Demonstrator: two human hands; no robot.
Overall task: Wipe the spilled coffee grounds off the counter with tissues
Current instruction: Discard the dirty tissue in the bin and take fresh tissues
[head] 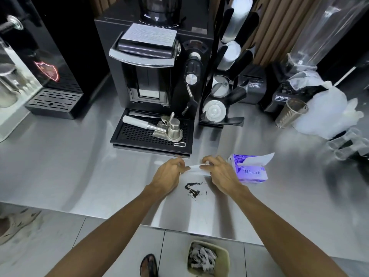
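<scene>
The left hand (169, 173) and right hand (217, 172) each pinch one end of a white tissue (194, 168), pulled taut between them, probably to spread or fold it into a wiping pad. The dark coffee grounds (192, 189) lie unwiped on the steel counter (79, 166), just behind the tissue and between the wrists. The purple tissue pack (251, 170) sits just right of the right hand, handy for more sheets.

Slatted wooden wall (279, 33) seen far beyond right hand (219, 174). Black espresso machine (145, 76) set straight beyond both hands. Soft glare reflected on steel counter (60, 166) left of left hand (167, 174). Grey tiled floor (50, 246) seen nearer than hands, below counter edge.
</scene>
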